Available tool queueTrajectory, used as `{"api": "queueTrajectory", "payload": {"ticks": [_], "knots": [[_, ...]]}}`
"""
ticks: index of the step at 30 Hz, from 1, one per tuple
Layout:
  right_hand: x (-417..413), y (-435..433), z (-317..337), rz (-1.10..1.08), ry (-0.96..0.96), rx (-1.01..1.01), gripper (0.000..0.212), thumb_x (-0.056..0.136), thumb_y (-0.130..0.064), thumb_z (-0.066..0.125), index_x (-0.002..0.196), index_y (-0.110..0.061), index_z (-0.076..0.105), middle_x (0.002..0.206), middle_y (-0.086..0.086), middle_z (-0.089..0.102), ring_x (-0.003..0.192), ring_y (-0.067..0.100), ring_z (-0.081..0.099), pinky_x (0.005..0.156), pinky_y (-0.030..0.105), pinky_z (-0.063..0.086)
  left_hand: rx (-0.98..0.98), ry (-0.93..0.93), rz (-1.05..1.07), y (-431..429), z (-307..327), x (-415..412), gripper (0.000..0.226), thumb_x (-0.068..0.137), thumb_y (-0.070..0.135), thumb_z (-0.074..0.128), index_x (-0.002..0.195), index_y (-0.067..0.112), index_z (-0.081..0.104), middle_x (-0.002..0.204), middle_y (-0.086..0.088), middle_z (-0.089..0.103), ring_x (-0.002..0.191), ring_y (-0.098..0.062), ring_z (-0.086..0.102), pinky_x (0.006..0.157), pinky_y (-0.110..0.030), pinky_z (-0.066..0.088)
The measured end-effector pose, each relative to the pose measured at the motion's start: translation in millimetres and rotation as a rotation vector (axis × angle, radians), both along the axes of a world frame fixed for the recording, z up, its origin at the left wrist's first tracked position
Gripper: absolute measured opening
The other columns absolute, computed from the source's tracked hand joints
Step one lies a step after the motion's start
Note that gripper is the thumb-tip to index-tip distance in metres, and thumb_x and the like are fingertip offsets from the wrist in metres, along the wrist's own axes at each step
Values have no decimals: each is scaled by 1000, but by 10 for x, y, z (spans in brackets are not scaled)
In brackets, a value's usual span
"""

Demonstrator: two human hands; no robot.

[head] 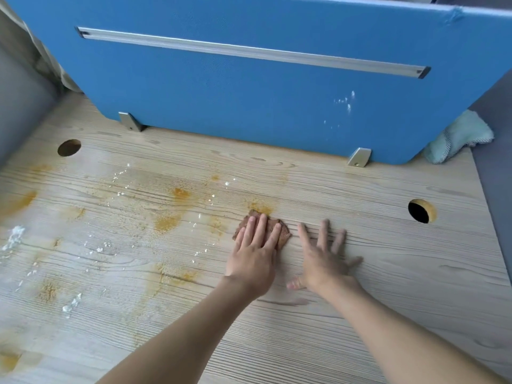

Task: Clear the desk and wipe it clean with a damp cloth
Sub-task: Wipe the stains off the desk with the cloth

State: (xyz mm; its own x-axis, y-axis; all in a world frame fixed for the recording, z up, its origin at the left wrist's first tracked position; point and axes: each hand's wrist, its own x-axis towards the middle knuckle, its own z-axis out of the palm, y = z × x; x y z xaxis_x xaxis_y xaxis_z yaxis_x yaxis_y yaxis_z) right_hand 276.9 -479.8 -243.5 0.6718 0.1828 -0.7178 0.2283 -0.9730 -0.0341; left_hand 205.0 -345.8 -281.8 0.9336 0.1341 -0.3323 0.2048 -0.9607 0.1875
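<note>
Cloth (283, 232), small, brown and crumpled, lies on the desk (388, 286) a little toward three o'clock from the middle of the view. The left hand (253, 253) presses down on it with straight fingers lying close together, so only the cloth's edges at twelve and three o'clock show. Just beside it at three o'clock, the right hand (324, 259) is palm down with its fingers spread wide, holding nothing; it is slightly blurred, and whether it touches the wood cannot be told.

Yellow-orange stains (166, 223) spread over the pale wood-grain top from the cloth toward nine o'clock, one patch touching the cloth's twelve o'clock edge. White crumbs (15, 236) are scattered among them, thickest near the nine o'clock edge. The wood from the hands toward three o'clock looks unstained.

Two round holes are cut through the top, one (69, 147) at ten o'clock and one (421, 211) at three o'clock. At twelve o'clock a blue panel (249, 87) stands along the back edge on two metal brackets (359, 157), with a metal rail (249, 51) across it and white specks at its two o'clock part. A pale green towel (460, 137) lies bunched at two o'clock, beside the panel's end.
</note>
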Motion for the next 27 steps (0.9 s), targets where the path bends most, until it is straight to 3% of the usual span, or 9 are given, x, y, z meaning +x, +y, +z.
{"api": "queueTrajectory", "payload": {"ticks": [3,7,12,15,20,23,27], "knots": [[15,-5,-1,5,0,1,138,67,-60,83,151,-43,-26,155,8,-44,144,48,-31,104,84,13,-11,-39,-16,157,-28,68,57,106,40,14,156,35,-12,161,2,-25,150,-19,-24,124,-36,-8],[15,-14,-37,3,3,8,139,67,-58,84,151,-43,-27,153,9,-46,143,49,-32,103,84,12,5,-12,164,207,-14,286,58,105,37,13,157,30,-11,164,-5,-21,150,-23,-24,123,-38,-10],[33,1,-27,-4,18,17,140,67,-58,84,151,-43,-26,153,10,-46,142,50,-33,102,85,12,0,7,-14,86,5,213,59,106,36,14,156,31,-15,162,-1,-27,148,-23,-27,123,-39,-10],[22,0,-28,24,14,-4,139,67,-60,84,151,-43,-26,155,10,-44,143,50,-31,102,85,14,-14,-28,48,203,-34,314,57,106,40,14,157,33,-10,163,-1,-22,150,-21,-22,124,-37,-8],[303,-79,78,65,-50,36,123,66,-63,82,155,-44,-1,164,3,-20,149,45,-11,110,72,22,5,3,93,153,6,427,58,106,35,16,158,31,-9,165,-4,-20,151,-25,-20,124,-40,-6],[488,-92,63,7,-74,17,132,64,-65,83,154,-46,-12,162,0,-30,148,44,-21,107,79,19,-5,-5,-18,277,30,372,56,106,38,15,157,37,-9,164,2,-21,150,-20,-22,124,-37,-6],[515,-43,7,-7,-35,2,134,68,-59,83,153,-46,-20,159,3,-37,146,47,-25,104,83,18,-9,-18,73,405,-3,600,56,106,37,15,157,36,-9,164,-1,-20,151,-21,-21,124,-38,-7]]}}
